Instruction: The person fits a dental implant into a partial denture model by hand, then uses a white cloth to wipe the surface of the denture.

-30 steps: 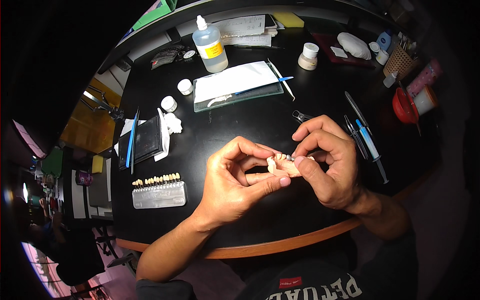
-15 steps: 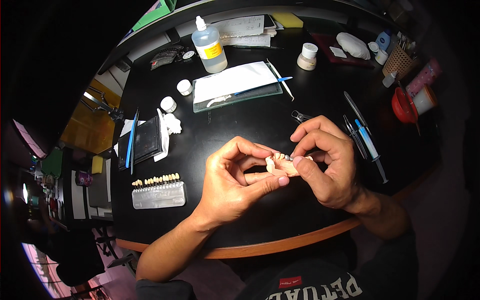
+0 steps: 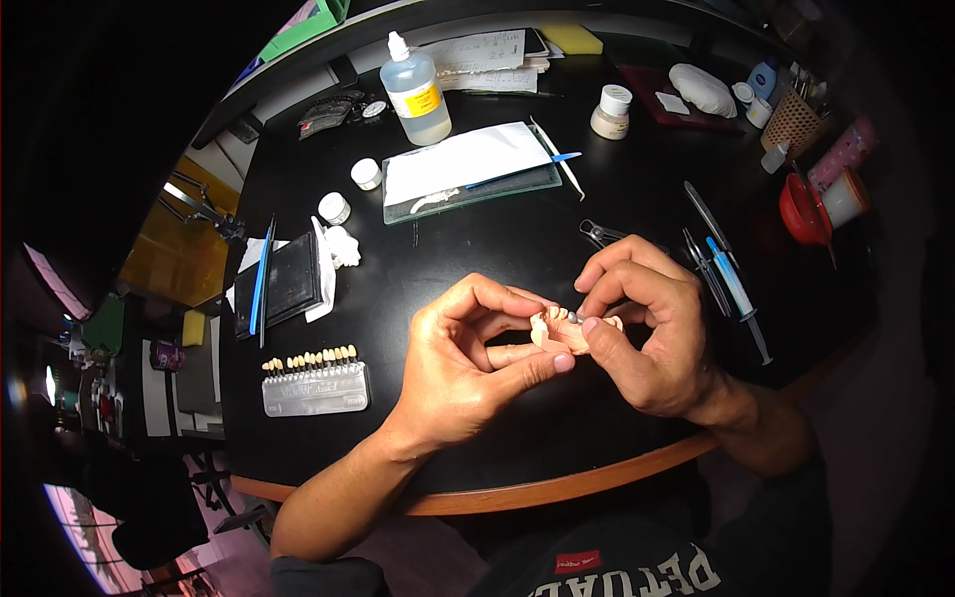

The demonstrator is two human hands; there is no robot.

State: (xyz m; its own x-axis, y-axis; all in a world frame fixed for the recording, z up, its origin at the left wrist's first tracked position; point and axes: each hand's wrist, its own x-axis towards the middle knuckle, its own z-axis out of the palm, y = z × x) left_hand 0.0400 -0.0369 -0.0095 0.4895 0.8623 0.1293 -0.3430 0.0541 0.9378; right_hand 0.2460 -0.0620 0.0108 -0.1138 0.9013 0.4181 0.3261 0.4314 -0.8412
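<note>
Left hand (image 3: 463, 358): thumb and fingers closed round the left part of a pinkish dental cast (image 3: 564, 339), keeping it raised over the near part of the tabletop (image 3: 438, 244). Right hand (image 3: 652, 333): fingers curled, thumb and fingertip nearly together at a small grey piece (image 3: 572, 317) seated on the cast; cannot tell whether they pinch it or only touch. Right thumb and fingers block the view of part of the cast.

Surroundings, left side: shade guide (image 3: 315, 390) with a row of tooth-coloured tabs, near, well apart from the left hand. Farther off, black pad (image 3: 284, 286) with blue tool (image 3: 262, 289) lying across it; crumpled white tissue (image 3: 344, 246) just beside. Two small white jars follow, the nearer jar (image 3: 334, 208) and the farther jar (image 3: 366, 174).

Far middle: glass slab (image 3: 512, 199), mostly covered by white paper (image 3: 463, 162); slim white instrument (image 3: 569, 175) along its right end. Clear bottle (image 3: 416, 104) with yellow label upright behind the slab. Lidded beige jar (image 3: 610, 117) farther right.

Right side: metal tool (image 3: 599, 233) just beyond the right hand, close to its fingers. Tweezers (image 3: 705, 269) and blue-tipped syringe (image 3: 738, 286) side by side, right of the hand. Red bowl (image 3: 804, 214) and woven holder (image 3: 792, 121) at the far right
</note>
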